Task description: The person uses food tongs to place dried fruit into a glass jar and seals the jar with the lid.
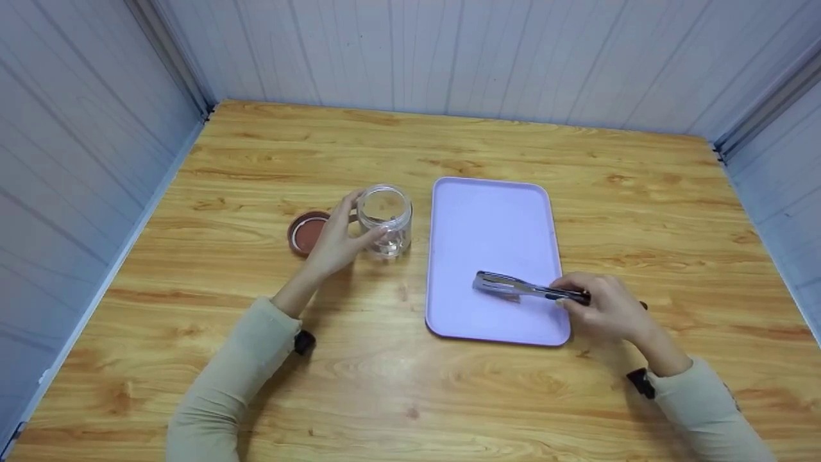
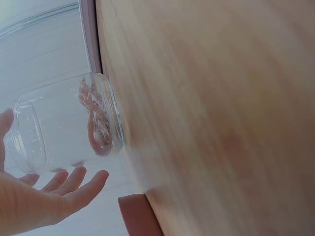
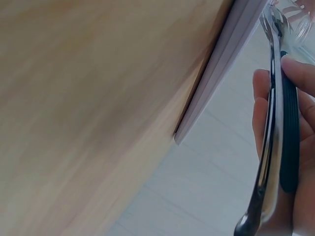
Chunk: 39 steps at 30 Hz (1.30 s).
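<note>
1. Head: the jar [image 1: 399, 224], left of the tray [image 1: 494, 218], is clasped by the left hand [image 1: 335, 246]; tongs [image 1: 526, 287] are held over it by the right hand [image 1: 606, 305].
2. Left wrist: likely light, slippery jar, best held mid-wall.
3. Right wrist: springy-looking tongs, best squeezed at the dark grip [image 3: 290, 132].

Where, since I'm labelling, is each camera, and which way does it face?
Head: on the head, facing forward and down at jar, tray, tongs; left hand, right hand, sleeves show.
Left wrist: worn there, facing the jar; left hand shows.
Right wrist: worn there, facing the tongs; right hand shows.
Head and left wrist share the jar.
</note>
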Available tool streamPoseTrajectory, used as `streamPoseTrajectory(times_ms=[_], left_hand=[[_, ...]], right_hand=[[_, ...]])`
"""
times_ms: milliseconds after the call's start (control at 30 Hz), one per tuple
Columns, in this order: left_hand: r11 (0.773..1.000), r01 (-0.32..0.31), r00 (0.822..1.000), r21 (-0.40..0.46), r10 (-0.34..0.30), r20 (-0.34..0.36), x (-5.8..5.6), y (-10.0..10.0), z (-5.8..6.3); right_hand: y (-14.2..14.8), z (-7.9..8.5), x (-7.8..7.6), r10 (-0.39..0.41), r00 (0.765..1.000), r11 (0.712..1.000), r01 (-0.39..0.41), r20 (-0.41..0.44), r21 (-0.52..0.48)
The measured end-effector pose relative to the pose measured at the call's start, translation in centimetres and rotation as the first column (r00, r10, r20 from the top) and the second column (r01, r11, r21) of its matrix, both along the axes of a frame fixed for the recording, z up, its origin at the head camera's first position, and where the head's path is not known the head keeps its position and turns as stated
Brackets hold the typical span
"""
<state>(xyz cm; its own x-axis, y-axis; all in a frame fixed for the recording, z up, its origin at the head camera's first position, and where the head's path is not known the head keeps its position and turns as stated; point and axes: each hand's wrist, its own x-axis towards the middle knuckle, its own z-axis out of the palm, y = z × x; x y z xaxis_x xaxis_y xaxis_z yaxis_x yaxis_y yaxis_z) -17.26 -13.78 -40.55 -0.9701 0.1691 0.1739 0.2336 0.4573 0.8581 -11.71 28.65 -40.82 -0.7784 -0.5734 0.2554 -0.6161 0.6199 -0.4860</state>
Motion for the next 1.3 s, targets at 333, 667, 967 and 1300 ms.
streamPoseTrajectory(times_ms=[333,667,967,1300], left_hand=[[1.000,0.006,1.000,-0.008,-0.006,-0.003,0.1,-0.2,0.0],[1.000,0.001,1.000,-0.018,-0.001,-0.011,0.1,-0.1,0.0],[1.000,0.005,1.000,-0.005,-0.005,-0.016,0.1,-0.2,-0.1],[1.000,0.012,1.000,0.002,-0.012,-0.023,0.1,-0.1,0.0]], right_hand=[[0.3,0.3,-0.5,-0.015,1.000,0.997,0.015,-0.009,-0.070],[0.4,1.1,-1.0,-0.027,0.996,0.994,0.017,-0.090,-0.105],[-0.2,3.3,-1.2,-0.009,0.994,0.991,-0.006,-0.109,-0.135],[-0.9,5.8,-2.4,-0.025,0.986,0.990,0.001,-0.165,-0.143]])
